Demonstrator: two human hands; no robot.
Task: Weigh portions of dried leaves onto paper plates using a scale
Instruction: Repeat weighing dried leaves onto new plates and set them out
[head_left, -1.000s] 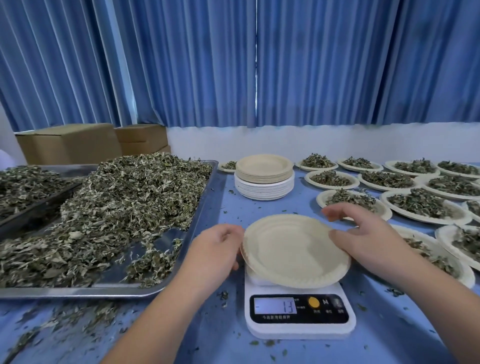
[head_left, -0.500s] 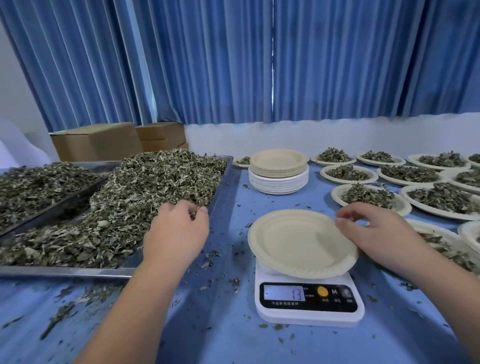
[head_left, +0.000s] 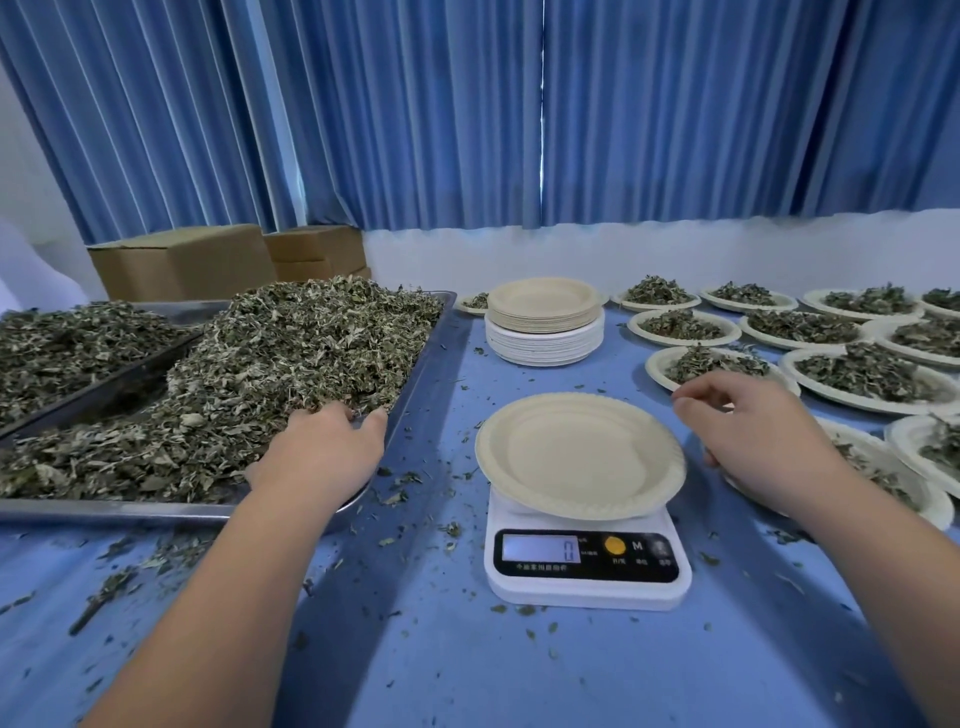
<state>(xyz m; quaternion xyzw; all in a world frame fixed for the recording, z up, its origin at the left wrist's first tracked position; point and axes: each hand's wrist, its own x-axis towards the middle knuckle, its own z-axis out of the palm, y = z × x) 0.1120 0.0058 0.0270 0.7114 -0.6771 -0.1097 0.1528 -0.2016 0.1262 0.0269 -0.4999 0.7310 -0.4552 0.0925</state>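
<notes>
An empty beige paper plate (head_left: 579, 454) sits on the white digital scale (head_left: 587, 566), whose display reads 0. To its left, a metal tray (head_left: 415, 379) holds a big pile of dried leaves (head_left: 291, 353). My left hand (head_left: 324, 452) lies on the near right edge of that pile, with the fingers spread and their tips pushed into the leaves. My right hand (head_left: 753, 431) hovers just right of the plate without touching it, its fingers loosely bent and holding nothing.
A stack of unused paper plates (head_left: 545, 322) stands behind the scale. Several plates filled with leaves (head_left: 862, 374) cover the right side of the blue table. A second tray of leaves (head_left: 62, 338) and cardboard boxes (head_left: 182, 260) are at the far left. Leaf crumbs litter the table.
My left hand left the plate and moved left into the leaf pile. My right hand let go of the plate's rim. The scale reading went from 13 to 0.
</notes>
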